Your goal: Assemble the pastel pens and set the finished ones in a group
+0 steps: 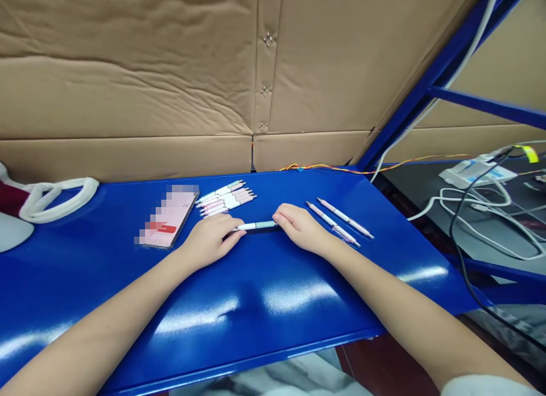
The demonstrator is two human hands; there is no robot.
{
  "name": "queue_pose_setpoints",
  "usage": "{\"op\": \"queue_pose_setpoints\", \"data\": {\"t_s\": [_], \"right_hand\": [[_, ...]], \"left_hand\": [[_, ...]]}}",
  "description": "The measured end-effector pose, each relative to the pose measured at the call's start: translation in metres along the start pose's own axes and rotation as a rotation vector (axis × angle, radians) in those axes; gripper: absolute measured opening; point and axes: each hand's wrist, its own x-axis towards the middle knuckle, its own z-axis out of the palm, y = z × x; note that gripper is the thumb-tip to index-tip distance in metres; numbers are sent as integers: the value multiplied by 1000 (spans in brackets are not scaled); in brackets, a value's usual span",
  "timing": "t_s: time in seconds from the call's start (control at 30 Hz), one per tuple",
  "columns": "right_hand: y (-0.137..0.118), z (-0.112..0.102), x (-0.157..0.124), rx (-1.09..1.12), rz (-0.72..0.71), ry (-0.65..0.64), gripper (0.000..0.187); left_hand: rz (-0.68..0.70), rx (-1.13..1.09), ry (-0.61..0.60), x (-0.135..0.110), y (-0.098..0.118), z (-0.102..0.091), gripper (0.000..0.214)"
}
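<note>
A white and pale green pen [258, 226] lies level between my two hands, just above the blue table [273, 271]. My left hand [215, 236] pinches its white end between thumb and fingers. At the green end, the closed fingers of my right hand [298, 226] grip it, hiding the tip. Beyond my left hand lies a pile of several pens [226, 199], pink, white and green, their tips toward the right. To the right of my right hand, a few pink and white pens [336, 222] lie slanted, side by side.
A pink phone [177, 211], partly pixelated, lies left of the pens. At the far left sits a white looped strap [63, 199]. Cardboard [170, 100] walls the back. Thin coloured wires [324, 168] run along the rear edge, and white cables [490, 219] tangle at the right.
</note>
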Motion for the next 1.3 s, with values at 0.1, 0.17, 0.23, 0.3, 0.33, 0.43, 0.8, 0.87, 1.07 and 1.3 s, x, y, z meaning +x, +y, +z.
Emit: {"op": "queue_pose_setpoints", "data": {"t_s": [0.1,0.17,0.23,0.3,0.33,0.43,0.8,0.87,1.07,1.3], "right_hand": [[0,-1,-1,53,16,-20,12],[0,-2,0,31,-12,-27,10],[0,-1,0,-12,-27,-33,18],[-1,-1,0,-25,-3,-45,25],[-1,-1,0,-12,17,-51,26],[-1,-3,-1,53,42,-51,18],[-6,-1,3,379,235,133,33],[-3,-2,5,553,352,214,28],[19,-21,8,464,526,361,21],[20,-37,3,-345,488,43,15]], "left_hand": [[-13,1,5,0,0,0,24],[-12,10,8,0,0,1,24],[3,26,10,-1,0,2,25],[13,33,7,-2,1,2,26],[10,27,7,-2,1,2,26],[-23,-1,14,-2,2,2,25],[79,14,-43,-3,18,2,36],[170,17,-86,-3,26,1,42],[22,217,81,0,7,-3,28],[-200,408,115,3,-25,-5,24]]}}
